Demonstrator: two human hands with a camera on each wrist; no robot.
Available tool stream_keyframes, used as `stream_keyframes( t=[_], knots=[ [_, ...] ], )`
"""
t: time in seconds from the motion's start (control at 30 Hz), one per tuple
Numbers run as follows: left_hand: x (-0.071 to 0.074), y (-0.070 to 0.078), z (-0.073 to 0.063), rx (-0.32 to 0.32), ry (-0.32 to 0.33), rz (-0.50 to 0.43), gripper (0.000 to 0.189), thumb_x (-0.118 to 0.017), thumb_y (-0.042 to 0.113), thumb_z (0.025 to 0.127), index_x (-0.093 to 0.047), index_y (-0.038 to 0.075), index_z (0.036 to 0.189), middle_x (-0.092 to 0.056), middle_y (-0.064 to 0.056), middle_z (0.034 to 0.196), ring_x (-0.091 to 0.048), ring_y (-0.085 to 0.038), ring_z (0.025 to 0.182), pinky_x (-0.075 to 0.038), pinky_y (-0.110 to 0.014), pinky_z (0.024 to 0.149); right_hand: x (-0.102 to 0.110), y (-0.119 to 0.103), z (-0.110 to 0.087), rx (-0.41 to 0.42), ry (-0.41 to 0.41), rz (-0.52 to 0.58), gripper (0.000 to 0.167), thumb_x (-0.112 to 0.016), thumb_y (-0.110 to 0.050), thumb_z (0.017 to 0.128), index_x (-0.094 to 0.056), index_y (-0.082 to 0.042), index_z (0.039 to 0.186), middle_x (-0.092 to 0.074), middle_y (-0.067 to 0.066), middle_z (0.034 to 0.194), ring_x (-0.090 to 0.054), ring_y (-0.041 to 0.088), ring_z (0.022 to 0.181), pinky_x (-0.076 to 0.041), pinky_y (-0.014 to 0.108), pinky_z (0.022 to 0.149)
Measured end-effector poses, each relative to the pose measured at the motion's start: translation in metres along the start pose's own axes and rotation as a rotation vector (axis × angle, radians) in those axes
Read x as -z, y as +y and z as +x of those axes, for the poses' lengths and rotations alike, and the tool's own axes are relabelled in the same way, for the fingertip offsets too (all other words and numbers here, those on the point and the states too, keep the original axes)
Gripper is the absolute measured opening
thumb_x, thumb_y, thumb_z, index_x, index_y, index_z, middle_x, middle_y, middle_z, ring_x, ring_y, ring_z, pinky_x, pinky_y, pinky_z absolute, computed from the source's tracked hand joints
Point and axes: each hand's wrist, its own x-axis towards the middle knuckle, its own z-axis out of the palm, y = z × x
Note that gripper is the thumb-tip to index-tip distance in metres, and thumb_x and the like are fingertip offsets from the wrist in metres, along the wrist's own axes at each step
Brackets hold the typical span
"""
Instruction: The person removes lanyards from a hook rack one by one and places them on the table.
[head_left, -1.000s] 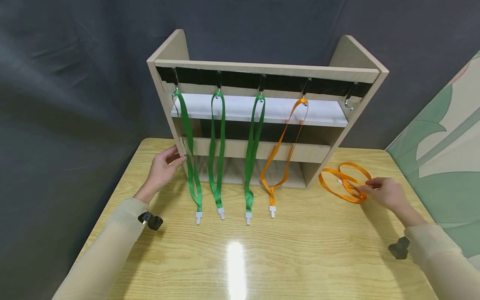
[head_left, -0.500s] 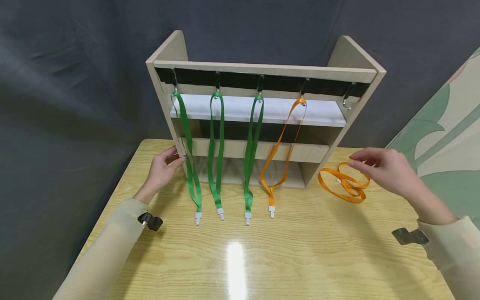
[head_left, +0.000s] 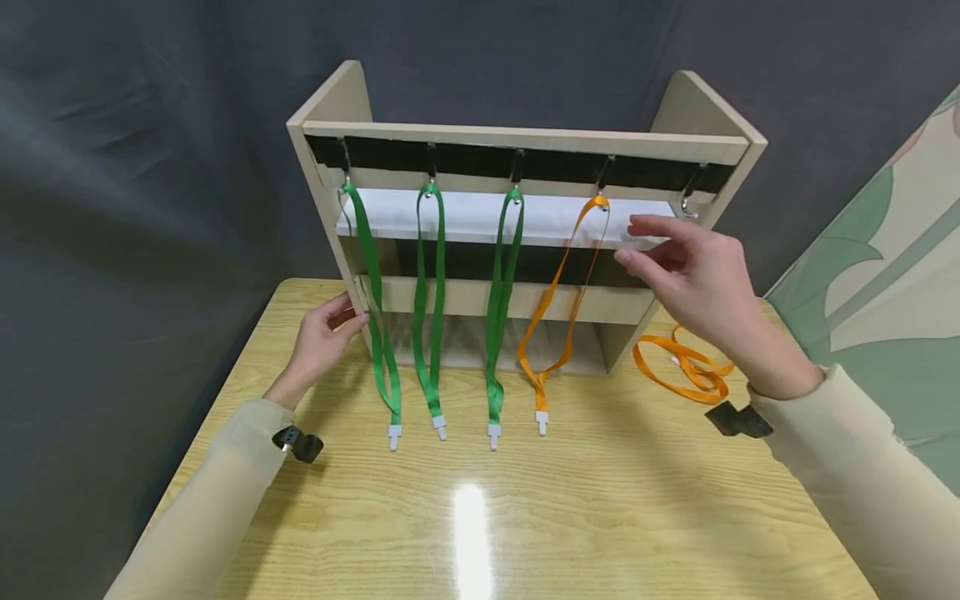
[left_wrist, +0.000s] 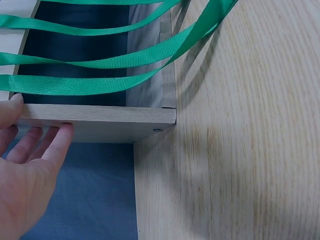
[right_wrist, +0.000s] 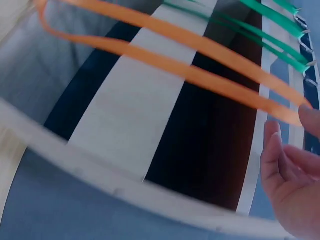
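My left hand [head_left: 318,346] grips the left side panel of a small wooden shelf [head_left: 525,139]. Its thumb lies on the panel's front edge [left_wrist: 100,113] and its fingers on the outer face. My right hand [head_left: 705,283] is raised before the shelf's right part, thumb and fingers apart, holding nothing visible. Left of it an orange lanyard [head_left: 552,292] hangs on a hook; in the right wrist view this lanyard [right_wrist: 220,86] runs up close to my fingertips, and whether they touch is unclear. Another orange lanyard [head_left: 716,396] lies looped on the table, partly behind my right forearm.
Three green lanyards [head_left: 495,317] hang on the hooks to the left, white clips downward. The rightmost hook [head_left: 686,200] carries no lanyard. A dark curtain [head_left: 510,50] stands behind, and a leaf-patterned panel [head_left: 900,283] borders the table's [head_left: 360,525] right side.
My right hand has come away from the orange lanyard on the table and moved up and left, to the front of the shelf. The left hand stays on the side panel.
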Motion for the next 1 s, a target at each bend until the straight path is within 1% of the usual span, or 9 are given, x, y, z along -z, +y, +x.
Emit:
stream_keyframes(
  t=[0.13,0.27,0.37,0.5,0.6,0.73,1.0],
  knots=[
    [0.000,0.001,0.000,-0.006,0.001,-0.004,0.041,-0.058,-0.004,0.093,-0.050,-0.008,0.133,-0.053,-0.026,0.128,-0.053,-0.040,0.114,-0.050,-0.025,0.086,-0.006,-0.009,0.010,-0.060,-0.004,0.051,0.040,-0.071,-0.022,0.088,-0.064,-0.006,0.124,-0.067,0.006,0.111,-0.060,-0.006,0.073,-0.045,0.009,0.056],
    [0.000,0.001,0.000,-0.005,0.003,0.002,0.041,-0.058,-0.004,0.093,-0.050,-0.008,0.133,-0.053,-0.026,0.128,-0.053,-0.039,0.114,-0.050,-0.024,0.086,-0.011,-0.014,0.017,-0.114,-0.026,0.112,0.038,-0.068,-0.021,0.090,-0.063,-0.006,0.125,-0.067,0.007,0.111,-0.066,0.009,0.073,-0.049,0.012,0.057],
    [0.000,0.001,0.000,-0.002,0.004,0.007,0.042,-0.058,-0.003,0.093,-0.050,-0.008,0.133,-0.053,-0.026,0.128,-0.053,-0.039,0.114,-0.050,-0.023,0.086,-0.015,-0.016,0.020,-0.123,-0.021,0.144,0.035,-0.066,-0.020,0.092,-0.064,-0.003,0.122,-0.067,0.008,0.107,-0.065,0.017,0.070,-0.050,0.014,0.057],
    [0.001,0.000,0.000,-0.008,0.001,0.007,0.041,-0.058,-0.003,0.093,-0.050,-0.008,0.133,-0.053,-0.026,0.128,-0.053,-0.039,0.114,-0.050,-0.023,0.086,-0.019,-0.017,0.023,-0.141,-0.014,0.181,0.033,-0.064,-0.019,0.093,-0.064,0.001,0.119,-0.066,0.009,0.104,-0.062,0.018,0.068,-0.051,0.016,0.058],
    [0.001,0.000,-0.001,-0.014,-0.001,0.009,0.041,-0.058,-0.004,0.093,-0.051,-0.008,0.133,-0.054,-0.026,0.128,-0.053,-0.039,0.113,-0.050,-0.023,0.086,-0.020,-0.018,0.025,-0.157,-0.013,0.212,0.032,-0.063,-0.019,0.094,-0.064,0.003,0.117,-0.066,0.011,0.101,-0.063,0.023,0.071,-0.053,0.018,0.060],
    [0.001,0.000,-0.001,-0.018,-0.002,0.011,0.041,-0.058,-0.004,0.093,-0.051,-0.008,0.133,-0.054,-0.026,0.127,-0.054,-0.039,0.113,-0.050,-0.021,0.085,-0.020,-0.020,0.025,-0.158,-0.001,0.247,0.030,-0.064,-0.017,0.093,-0.065,0.004,0.113,-0.066,0.012,0.092,-0.061,0.028,0.072,-0.053,0.021,0.060],
    [0.000,0.001,-0.001,-0.017,-0.003,0.011,0.041,-0.058,-0.005,0.093,-0.050,-0.008,0.133,-0.053,-0.026,0.127,-0.053,-0.039,0.114,-0.049,-0.019,0.083,-0.018,-0.021,0.024,-0.134,0.021,0.293,0.025,-0.066,-0.013,0.091,-0.067,0.006,0.107,-0.065,0.014,0.085,-0.060,0.022,0.067,-0.054,0.022,0.059]
  ],
)
